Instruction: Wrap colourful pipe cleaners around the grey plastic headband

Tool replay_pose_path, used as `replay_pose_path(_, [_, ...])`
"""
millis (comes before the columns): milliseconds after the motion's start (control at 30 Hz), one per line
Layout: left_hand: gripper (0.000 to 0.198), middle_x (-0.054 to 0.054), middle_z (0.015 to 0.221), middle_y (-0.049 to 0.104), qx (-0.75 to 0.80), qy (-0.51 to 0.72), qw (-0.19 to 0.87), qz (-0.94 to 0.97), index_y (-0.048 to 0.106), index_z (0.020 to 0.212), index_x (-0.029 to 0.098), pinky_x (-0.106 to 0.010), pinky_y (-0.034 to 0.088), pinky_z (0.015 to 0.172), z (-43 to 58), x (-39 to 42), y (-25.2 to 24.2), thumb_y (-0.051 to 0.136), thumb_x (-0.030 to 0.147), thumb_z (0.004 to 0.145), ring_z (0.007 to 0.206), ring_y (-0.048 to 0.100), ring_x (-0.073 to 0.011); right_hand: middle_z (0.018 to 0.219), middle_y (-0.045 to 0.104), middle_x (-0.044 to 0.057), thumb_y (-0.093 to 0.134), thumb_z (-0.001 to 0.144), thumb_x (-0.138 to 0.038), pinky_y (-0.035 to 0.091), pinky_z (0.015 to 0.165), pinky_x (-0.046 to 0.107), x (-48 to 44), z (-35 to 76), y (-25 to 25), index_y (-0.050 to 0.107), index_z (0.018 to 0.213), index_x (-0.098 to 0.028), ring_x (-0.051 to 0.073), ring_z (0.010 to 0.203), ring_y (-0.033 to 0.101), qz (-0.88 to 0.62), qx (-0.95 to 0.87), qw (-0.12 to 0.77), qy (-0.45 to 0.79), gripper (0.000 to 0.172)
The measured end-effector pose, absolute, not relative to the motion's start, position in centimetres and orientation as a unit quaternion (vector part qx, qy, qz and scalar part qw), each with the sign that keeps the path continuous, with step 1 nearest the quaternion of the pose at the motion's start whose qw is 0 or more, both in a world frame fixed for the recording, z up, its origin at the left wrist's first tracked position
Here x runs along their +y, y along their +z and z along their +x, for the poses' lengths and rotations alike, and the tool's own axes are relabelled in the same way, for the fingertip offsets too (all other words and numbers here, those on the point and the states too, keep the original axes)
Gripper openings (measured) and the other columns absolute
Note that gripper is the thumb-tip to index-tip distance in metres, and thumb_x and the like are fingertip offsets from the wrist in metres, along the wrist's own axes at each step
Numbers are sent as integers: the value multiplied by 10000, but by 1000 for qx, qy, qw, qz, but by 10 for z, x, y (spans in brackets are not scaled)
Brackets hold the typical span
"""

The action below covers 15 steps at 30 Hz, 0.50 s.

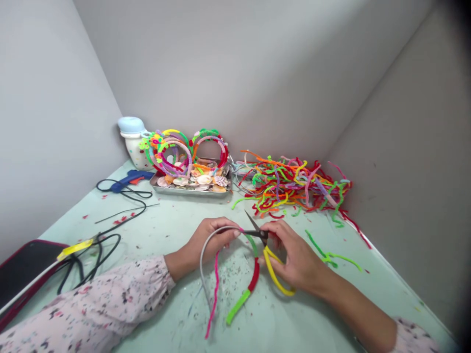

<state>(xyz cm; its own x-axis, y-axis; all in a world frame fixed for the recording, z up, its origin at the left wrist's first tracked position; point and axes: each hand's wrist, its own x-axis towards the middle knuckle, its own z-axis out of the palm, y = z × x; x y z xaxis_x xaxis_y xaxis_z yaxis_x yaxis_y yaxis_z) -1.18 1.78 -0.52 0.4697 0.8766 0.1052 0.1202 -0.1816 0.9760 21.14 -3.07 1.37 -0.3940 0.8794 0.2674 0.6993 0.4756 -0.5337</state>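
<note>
My left hand (209, 242) is closed on the top of a grey headband (202, 267), part of which is wrapped in red and green pipe cleaner (247, 289). A loose pink pipe cleaner (213, 299) hangs down from my fingers. My right hand (294, 255) grips yellow-handled scissors (263, 245), whose open blades (253, 226) sit at the pink pipe cleaner on top of the headband, right beside my left fingertips.
A pile of coloured pipe cleaners (294, 186) lies at the back right. A metal tray (191, 189) holds shells and finished wrapped headbands (184, 149). A blue glue gun (128, 180) with its black cord (110, 230), a white jar (133, 142) and loose green pieces (331, 255) are around.
</note>
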Motion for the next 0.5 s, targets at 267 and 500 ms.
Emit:
replay_pose_path(267, [214,-11,632,571,358,360,507,696,678,853,128,-178,381,497,-11,19,-8,570,306,804,527,485,-80,1013,520,89,624,721,-236,445,752,329,-32,212,3,465,1172,-207,224,912,512,-472,-837,241,137,479])
replay_pose_path(500, [227,-25,681,588,350,358,524,689,678,867,124,-172,398,486,-9,19,-10,568,312,802,532,488,-79,1009,531,88,626,724,-244,443,723,316,-33,211,2,476,1173,-214,223,905,521,-465,-839,246,138,475])
